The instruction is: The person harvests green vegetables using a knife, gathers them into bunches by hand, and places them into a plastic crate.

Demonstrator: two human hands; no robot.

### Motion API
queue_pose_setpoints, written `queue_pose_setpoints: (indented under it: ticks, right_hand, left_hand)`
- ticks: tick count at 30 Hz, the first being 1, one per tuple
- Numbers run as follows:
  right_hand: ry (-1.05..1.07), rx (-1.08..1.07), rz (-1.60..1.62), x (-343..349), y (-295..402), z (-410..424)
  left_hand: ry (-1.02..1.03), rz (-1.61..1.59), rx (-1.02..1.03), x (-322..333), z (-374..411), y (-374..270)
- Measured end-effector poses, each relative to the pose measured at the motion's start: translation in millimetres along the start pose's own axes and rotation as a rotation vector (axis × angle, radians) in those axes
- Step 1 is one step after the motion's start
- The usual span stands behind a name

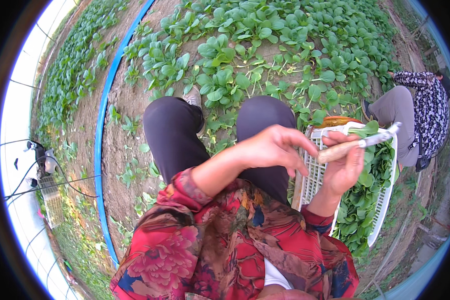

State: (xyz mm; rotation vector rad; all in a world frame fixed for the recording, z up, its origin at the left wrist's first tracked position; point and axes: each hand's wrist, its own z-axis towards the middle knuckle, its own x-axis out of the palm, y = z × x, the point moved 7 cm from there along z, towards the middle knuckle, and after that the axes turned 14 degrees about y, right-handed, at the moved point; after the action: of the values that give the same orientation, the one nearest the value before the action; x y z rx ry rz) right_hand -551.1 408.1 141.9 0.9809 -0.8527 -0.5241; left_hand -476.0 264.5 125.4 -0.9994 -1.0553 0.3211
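My right hand (343,170) grips a wooden-handled tool (339,150) over a white plastic crate (310,183). The tool's metal end points up to the right, and its exact shape is blurred. My left hand (281,148) is just left of the handle's butt, fingers apart with nothing in them. Its index fingertip is at the butt; I cannot tell if it touches. Cut leafy greens (360,213), like bok choy, fill much of the crate beside my right knee. Low green plants (221,86) grow in the soil in front of my knees.
A co-worker (429,108) in a flowered top crouches at the right, beyond the crate. An orange-brown object (333,121) lies behind the crate. A blue hose (100,142) runs along the soil on the left. Another pale crate (51,202) stands by the greenhouse wall.
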Motion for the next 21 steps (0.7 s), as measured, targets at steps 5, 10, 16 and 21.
queue_pose_setpoints:
  ticks: [5,10,16,21]
  right_hand:
    - [-0.12,-0.065,-0.173,-9,28,34]
    - [-0.316,0.026,-0.3,-29,-4,48]
    - [-0.248,0.171,-0.249,-11,-81,126]
    - [0.015,0.315,-0.235,17,-165,193]
  left_hand:
    - [-0.546,0.545,0.435,-41,-160,-132]
    - [-1.629,0.634,0.243,-168,-349,-86]
    - [-1.582,0.432,-0.848,-298,-431,185]
    - [-1.424,0.375,-1.022,-405,-340,220]
